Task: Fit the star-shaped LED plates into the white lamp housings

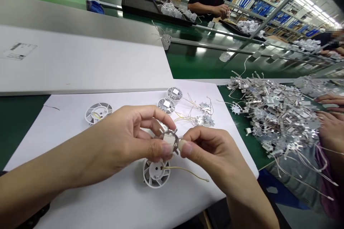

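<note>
The left hand [134, 132] clamps a metal plate [169, 138]; the right hand [212, 152] (grip unclear) meets its rim [176, 142], where uneven pressure could bend tabs [176, 152].

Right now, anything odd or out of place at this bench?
Mainly the pile of metal parts at right: tangled, with white wires hanging past the edge of the green bench, which might snag. The metal piece in the left hand shows no obvious damage, though it's partly covered.
</note>
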`<state>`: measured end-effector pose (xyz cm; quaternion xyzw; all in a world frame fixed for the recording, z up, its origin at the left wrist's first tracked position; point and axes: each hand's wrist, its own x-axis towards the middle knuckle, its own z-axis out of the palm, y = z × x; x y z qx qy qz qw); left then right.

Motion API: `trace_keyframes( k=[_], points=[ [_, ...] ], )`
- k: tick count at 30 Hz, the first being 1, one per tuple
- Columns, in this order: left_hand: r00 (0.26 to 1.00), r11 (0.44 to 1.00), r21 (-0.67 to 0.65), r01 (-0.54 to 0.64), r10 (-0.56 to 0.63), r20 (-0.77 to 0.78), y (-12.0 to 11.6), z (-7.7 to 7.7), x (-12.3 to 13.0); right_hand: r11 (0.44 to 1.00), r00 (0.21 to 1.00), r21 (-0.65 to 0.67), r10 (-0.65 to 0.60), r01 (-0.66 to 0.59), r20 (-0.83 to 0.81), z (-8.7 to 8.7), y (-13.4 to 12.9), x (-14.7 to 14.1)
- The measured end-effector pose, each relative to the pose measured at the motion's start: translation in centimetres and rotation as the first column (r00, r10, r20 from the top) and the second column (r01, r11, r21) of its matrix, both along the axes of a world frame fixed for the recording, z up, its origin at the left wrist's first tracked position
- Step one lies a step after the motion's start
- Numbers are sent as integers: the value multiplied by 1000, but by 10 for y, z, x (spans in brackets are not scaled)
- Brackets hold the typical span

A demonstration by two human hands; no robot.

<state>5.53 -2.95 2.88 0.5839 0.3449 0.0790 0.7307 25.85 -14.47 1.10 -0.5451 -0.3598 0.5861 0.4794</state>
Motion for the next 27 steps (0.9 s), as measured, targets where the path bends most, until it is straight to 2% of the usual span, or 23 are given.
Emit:
trace_keyframes(
  k=[1,2,4,5,6,8,9,10,11,12,15,17,27],
  points=[
    [998,987,160,22,-14,-53,-3,2,-2,1000,1000,-15,13,-13,-12,1,1,0],
    [994,942,329,72,-41,-101,-7,3,-5,999,999,-25,26,-26,-20,2,1,0],
    [982,767,615,185,-123,-143,-15,0,-11,997,998,-47,54,-54,-13,4,-1,1],
    [975,668,711,219,-166,-145,-19,-5,-15,995,997,-69,76,-76,2,4,-3,1],
    [969,582,778,236,-196,-148,-22,-12,-19,989,994,-101,107,-104,26,4,-5,0],
    [964,449,860,241,-214,-158,-29,-27,-27,969,977,-178,189,-170,96,2,-10,-2],
    [965,400,884,241,-199,-173,-32,-34,-31,957,962,-209,233,-201,141,0,-12,-4],
    [964,375,893,250,-186,-192,-34,-41,-35,947,943,-227,273,-228,191,-2,-14,-5],
    [962,373,890,261,-173,-209,-36,-46,-38,939,921,-233,307,-252,241,-5,-15,-6],
    [959,396,875,278,-174,-225,-37,-50,-40,935,899,-233,329,-267,288,-8,-16,-7],
    [942,519,787,332,-221,-251,-38,-54,-39,931,871,-240,348,-277,347,-15,-16,-8],
    [936,561,751,349,-242,-254,-38,-54,-36,928,878,-255,347,-272,330,-17,-17,-7],
    [924,561,737,377,-289,-252,-30,-50,-32,935,879,-285,311,-213,362,-18,-25,-8]
  ],
)
